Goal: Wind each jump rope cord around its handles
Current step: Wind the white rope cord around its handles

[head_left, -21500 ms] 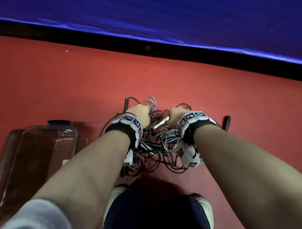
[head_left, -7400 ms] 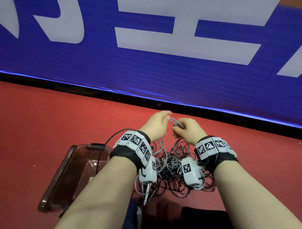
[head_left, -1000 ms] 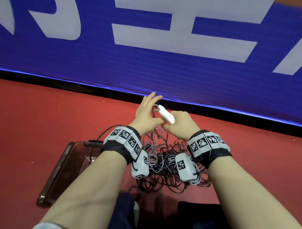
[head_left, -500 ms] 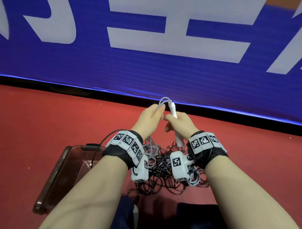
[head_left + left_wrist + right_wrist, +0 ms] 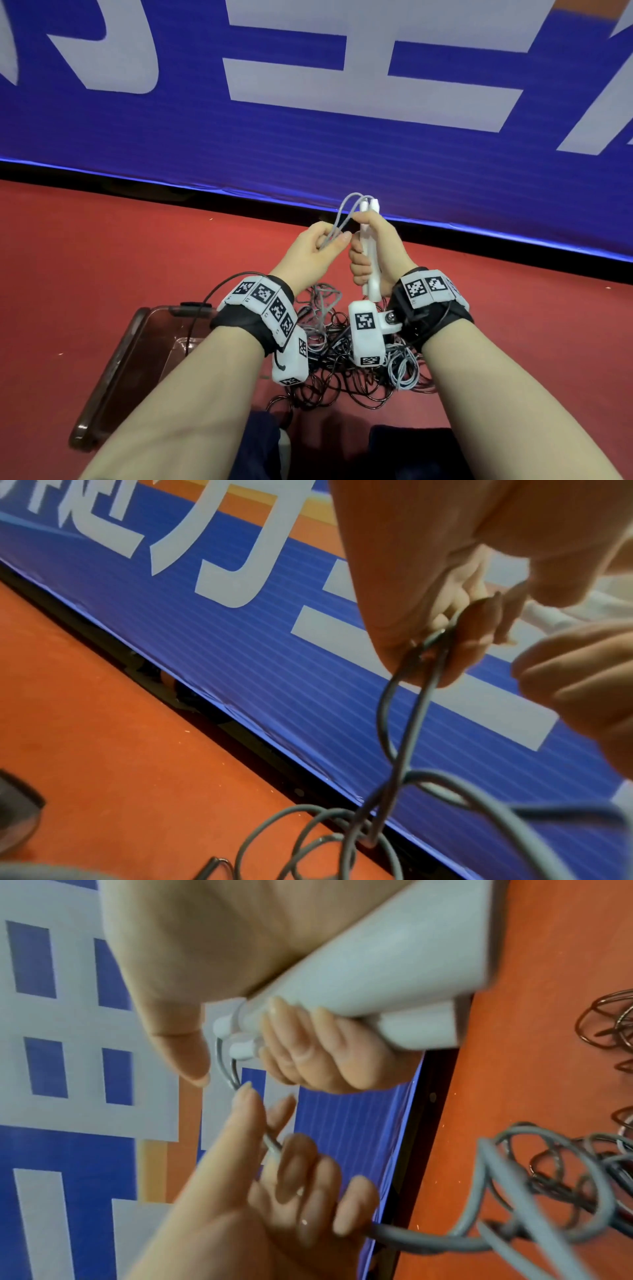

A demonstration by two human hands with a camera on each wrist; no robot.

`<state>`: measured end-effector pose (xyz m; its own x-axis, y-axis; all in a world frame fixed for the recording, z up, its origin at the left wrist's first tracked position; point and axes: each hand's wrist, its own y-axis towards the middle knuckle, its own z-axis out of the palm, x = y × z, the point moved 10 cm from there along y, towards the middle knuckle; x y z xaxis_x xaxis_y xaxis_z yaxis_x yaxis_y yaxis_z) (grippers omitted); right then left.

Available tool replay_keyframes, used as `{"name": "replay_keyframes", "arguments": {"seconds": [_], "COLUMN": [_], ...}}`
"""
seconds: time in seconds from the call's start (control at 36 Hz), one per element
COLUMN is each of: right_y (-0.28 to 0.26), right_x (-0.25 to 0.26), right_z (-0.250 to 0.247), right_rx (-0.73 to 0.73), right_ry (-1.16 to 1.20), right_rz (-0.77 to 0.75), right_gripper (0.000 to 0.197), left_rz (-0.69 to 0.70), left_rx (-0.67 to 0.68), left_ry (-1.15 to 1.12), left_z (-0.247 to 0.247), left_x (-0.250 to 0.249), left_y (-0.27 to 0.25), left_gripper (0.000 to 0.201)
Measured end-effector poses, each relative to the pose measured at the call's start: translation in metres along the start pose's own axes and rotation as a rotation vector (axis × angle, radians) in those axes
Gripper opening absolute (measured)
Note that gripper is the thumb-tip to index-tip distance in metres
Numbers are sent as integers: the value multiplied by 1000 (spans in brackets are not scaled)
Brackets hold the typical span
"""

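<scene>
Both white handles paired in one hand, grey cord not yet wound; winding about to begin.

Left to right: clear plastic bin (image 5: 113,363) on the red floor (image 5: 102,260), far left; left hand (image 5: 313,251) pinches two grey cord (image 5: 342,219) strands between thumb and fingers, just beside the handles; right hand (image 5: 375,253) is wrapped round two white handles (image 5: 370,263) held upright side by side, cord looping out of their tops; judged progress: early, no turns on the handles yet, the grey cord's slack trails down into the tangled pile (image 5: 346,370) on the floor between the wrists; dark cords in that pile are unwound too, so at least one more rope remains; counts: two handles in hand, one bin, one pile, number of ropes in it cannot be told.
</scene>
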<state>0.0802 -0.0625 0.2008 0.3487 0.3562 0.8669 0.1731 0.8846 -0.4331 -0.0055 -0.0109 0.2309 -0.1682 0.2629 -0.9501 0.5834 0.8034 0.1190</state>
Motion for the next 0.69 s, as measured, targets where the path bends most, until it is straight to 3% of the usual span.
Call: {"name": "replay_keyframes", "arguments": {"seconds": [0.22, 0.31, 0.42, 0.47, 0.56, 0.64, 0.69], "right_y": [-4, -2, 1, 4, 9, 12, 13], "right_x": [3, 7, 10, 9, 4, -4, -6], "right_z": [13, 14, 11, 2, -8, -13, -12], "right_rx": [126, 99, 20, -58, -122, -126, -110], "right_ry": [150, 101, 82, 59, -21, -32, 2], "right_rz": [10, -56, -116, -133, -127, -75, -59], "right_gripper": [23, 30, 52, 55, 60, 64, 64], "left_rz": [-57, -85, -218, -231, -221, -196, -156], "left_rx": [1, -29, -5, 145, 343, 456, 469], "left_ry": [167, 125, -202, -207, 28, 226, 237], "left_z": [7, 3, 3, 16, 34, 47, 53], "left_x": [11, 11, 11, 8, 9, 14, 13], "left_y": [4, 5, 2, -3, -12, -20, -22], "left_gripper": [22, 28, 14, 38, 68, 95, 101]}}
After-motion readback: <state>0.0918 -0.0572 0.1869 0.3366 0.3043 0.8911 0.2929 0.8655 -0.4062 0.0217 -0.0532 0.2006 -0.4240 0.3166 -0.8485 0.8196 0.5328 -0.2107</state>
